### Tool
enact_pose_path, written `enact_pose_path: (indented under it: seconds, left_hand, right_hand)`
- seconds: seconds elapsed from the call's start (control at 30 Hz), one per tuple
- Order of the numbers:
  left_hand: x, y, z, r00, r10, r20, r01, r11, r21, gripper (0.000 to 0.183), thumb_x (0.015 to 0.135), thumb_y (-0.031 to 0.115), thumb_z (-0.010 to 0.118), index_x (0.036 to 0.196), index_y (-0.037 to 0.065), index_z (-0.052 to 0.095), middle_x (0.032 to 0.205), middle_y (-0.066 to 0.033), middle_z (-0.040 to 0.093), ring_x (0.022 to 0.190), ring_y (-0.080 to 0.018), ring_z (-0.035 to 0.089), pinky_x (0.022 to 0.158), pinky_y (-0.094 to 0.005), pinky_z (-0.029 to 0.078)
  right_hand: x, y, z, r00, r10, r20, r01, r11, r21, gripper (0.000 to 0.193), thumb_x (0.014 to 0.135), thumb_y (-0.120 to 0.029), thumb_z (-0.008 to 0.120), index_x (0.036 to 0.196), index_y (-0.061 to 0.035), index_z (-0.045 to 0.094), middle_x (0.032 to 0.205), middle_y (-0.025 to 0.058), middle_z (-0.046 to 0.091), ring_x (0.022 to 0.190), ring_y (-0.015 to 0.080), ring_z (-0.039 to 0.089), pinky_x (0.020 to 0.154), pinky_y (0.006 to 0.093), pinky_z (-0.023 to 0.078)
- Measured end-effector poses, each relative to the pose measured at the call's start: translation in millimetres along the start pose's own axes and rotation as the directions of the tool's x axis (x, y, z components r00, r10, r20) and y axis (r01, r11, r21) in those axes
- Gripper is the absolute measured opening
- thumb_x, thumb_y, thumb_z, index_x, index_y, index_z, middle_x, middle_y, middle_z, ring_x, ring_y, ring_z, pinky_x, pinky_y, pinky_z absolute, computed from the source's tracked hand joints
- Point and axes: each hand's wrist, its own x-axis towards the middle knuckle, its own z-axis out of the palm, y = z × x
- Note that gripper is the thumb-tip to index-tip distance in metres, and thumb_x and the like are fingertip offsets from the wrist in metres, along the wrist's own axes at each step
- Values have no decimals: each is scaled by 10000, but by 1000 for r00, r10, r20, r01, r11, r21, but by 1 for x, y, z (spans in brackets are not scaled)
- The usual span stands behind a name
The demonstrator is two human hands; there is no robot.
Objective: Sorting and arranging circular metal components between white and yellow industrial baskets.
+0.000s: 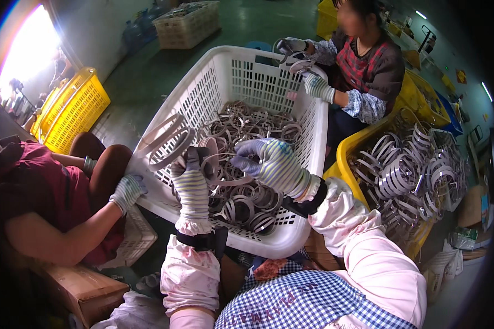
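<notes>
My left hand (191, 183), in a striped knit glove with grey fingers, is closed around several round metal band clamps (173, 143). Their thin loops fan out to the left of the fist, and another looped band hangs on its right side. Facing it, my right hand (274, 167) in a matching glove has its fingers curled toward the thumb beside that band. What sits between those fingertips is too unclear to make out. Both hands are above a large white plastic basket (197, 88), where a loose heap of similar clamps (247, 205) lies.
A yellow crate (348, 151) piled with shiny clamps (403, 170) stands at right. Across the basket a co-worker (368, 71) holds clamps in gloved hands. Another person (66, 203) sits at left, a gloved hand near the basket rim. A cardboard box (90, 293) lies lower left.
</notes>
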Motion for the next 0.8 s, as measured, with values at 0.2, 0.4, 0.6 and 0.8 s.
enact_pose_path:
  seconds: [0.2, 0.4, 0.6, 0.8]
  left_hand:
    - [25, -34, -20, 989, 143, 39, -148, 965, 216, 114, 982, 156, 634, 1045, 71, 677, 880, -20, 699, 731, -99, 636, 610, -242, 522]
    - [6, -32, -16, 802, 163, 575, -535, 624, 569, 295, 880, -17, 634, 1173, 19, 640, 957, -115, 723, 825, -206, 677, 763, -325, 529]
    - [-11, -22, 7, 749, 116, 652, -637, 396, 662, 392, 871, 12, 599, 1240, 135, 645, 1002, -160, 698, 928, -370, 666, 798, -404, 544]
    - [-12, -20, 2, 737, 88, 671, -667, 258, 699, 367, 896, 94, 603, 1250, 185, 641, 975, -149, 698, 888, -363, 667, 759, -422, 546]
  right_hand:
    - [3, 37, -6, 983, 152, 100, -158, 442, 883, 213, 904, -258, 752, 970, -62, 702, 1456, 93, 526, 1260, 136, 526, 943, 260, 434]
    - [16, 59, -33, 891, 436, 125, -124, -31, 992, 379, 970, -196, 660, 1305, -29, 602, 1169, -17, 627, 832, 23, 533, 782, 160, 452]
    - [6, 78, -50, 938, 288, 193, -206, 13, 979, 457, 944, -238, 695, 1326, -10, 590, 1175, 4, 646, 871, 58, 562, 818, 225, 479]
    - [1, 58, -45, 946, 246, 211, -300, 416, 858, 473, 967, -337, 661, 1338, -48, 604, 943, -33, 657, 871, 34, 549, 865, 214, 424]
